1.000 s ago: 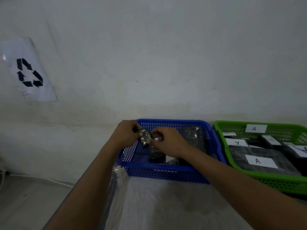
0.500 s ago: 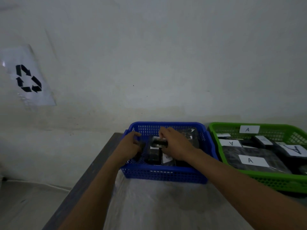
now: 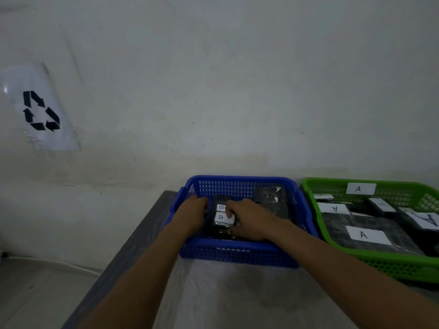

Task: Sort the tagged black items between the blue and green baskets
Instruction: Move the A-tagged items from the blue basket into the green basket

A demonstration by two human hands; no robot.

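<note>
Against a pale wall, both hands sit inside the blue basket (image 3: 237,255): right hand (image 3: 251,219) pinching a B-tagged black packet (image 3: 222,220), left hand (image 3: 192,211) seemingly steadying it, grip unclear, for neat stacking.

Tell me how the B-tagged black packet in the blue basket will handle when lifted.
The B-tagged packet looks wrapped in glossy film, so probably slippery. Its crinkled edge suggests some flex rather than stiffness. The right hand spans it alone, so likely light.
</note>
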